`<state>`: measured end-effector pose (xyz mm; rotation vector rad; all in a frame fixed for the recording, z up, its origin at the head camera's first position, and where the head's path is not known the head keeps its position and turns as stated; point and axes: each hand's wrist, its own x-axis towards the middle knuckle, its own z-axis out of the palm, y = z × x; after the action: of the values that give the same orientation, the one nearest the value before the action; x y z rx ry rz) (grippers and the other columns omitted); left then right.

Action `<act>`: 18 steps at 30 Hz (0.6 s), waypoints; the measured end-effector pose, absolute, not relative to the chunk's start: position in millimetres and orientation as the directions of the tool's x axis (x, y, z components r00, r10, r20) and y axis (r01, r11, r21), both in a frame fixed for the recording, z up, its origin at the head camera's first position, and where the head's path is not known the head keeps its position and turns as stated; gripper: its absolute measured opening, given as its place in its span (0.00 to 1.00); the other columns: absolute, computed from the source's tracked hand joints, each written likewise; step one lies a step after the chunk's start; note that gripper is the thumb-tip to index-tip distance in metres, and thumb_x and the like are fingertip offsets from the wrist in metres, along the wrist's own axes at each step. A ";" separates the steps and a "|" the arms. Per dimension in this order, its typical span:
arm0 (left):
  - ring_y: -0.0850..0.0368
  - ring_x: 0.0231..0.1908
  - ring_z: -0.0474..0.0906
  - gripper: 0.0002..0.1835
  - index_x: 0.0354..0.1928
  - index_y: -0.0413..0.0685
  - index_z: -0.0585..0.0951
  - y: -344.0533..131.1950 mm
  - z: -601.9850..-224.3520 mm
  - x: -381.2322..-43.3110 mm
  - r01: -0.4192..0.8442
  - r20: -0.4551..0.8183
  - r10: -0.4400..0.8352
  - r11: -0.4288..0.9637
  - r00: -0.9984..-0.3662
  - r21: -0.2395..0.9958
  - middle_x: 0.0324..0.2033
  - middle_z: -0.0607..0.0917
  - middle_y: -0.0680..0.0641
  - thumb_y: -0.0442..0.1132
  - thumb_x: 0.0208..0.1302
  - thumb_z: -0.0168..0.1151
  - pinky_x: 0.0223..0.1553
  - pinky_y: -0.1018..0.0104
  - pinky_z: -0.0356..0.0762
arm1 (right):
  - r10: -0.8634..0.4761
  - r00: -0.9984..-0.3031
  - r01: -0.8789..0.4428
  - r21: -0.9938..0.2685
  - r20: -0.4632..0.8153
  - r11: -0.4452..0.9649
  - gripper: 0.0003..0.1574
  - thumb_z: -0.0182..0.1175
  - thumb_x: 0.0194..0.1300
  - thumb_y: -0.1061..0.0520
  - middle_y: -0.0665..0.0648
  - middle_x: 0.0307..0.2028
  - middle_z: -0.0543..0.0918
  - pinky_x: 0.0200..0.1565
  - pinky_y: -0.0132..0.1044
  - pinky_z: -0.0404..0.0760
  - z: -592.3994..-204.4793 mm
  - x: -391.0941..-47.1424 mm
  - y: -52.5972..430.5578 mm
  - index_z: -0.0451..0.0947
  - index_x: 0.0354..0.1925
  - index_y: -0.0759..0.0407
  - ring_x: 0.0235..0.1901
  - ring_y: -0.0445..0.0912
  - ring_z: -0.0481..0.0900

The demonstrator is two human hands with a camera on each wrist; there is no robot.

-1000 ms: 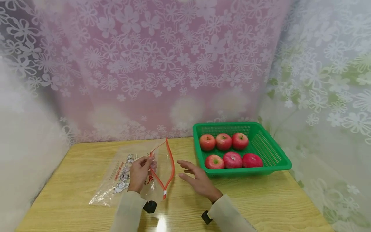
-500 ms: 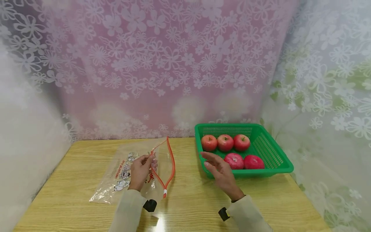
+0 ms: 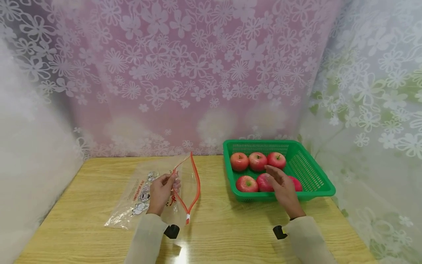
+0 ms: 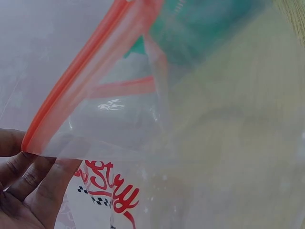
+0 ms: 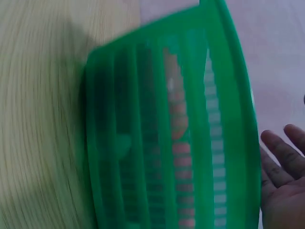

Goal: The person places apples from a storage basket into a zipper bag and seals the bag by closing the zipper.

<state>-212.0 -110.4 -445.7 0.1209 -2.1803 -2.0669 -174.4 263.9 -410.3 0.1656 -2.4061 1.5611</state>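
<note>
My left hand (image 3: pixel 161 191) pinches the orange zip edge of a clear plastic zip bag (image 3: pixel 144 190), and the bag's mouth gapes toward the right. In the left wrist view, thumb and fingers grip the orange zip strip (image 4: pixel 71 81). Over the front of a green basket (image 3: pixel 316 183) hovers my right hand (image 3: pixel 284 190), fingers loosely extended and holding nothing. Below and beside it lie red apples: a front-left apple (image 3: pixel 247 184), a front-middle apple (image 3: pixel 263 182) and a partly hidden front-right apple (image 3: pixel 296 184). From the right wrist, the basket's slatted wall (image 5: pixel 157 143) covers the apples.
Three more apples, one of them the back-middle apple (image 3: pixel 257 161), sit along the basket's rear. The basket and bag rest on a wooden table (image 3: pixel 214 234). A floral pink curtain (image 3: pixel 197 80) hangs behind, and a pale curtain (image 3: pixel 369 128) stands at the right.
My right hand has moved right, from beside the bag's mouth to above the basket's front row. The left hand keeps its pinch on the bag.
</note>
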 end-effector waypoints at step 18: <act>0.58 0.28 0.81 0.15 0.45 0.36 0.82 -112.0 -447.8 -213.0 0.015 0.034 -0.169 0.112 -0.985 0.994 0.35 0.86 0.40 0.43 0.72 0.55 0.25 0.73 0.80 | 0.031 -0.999 -0.010 -0.776 0.039 0.631 0.44 0.48 0.73 0.40 0.75 0.69 0.54 0.63 0.65 0.59 -397.4 -195.5 341.7 0.53 0.70 0.71 0.68 0.70 0.51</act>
<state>-213.0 -112.0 -447.8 0.1555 -2.2345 -2.0001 -195.5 341.7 -397.4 -0.0175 -2.7935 1.3288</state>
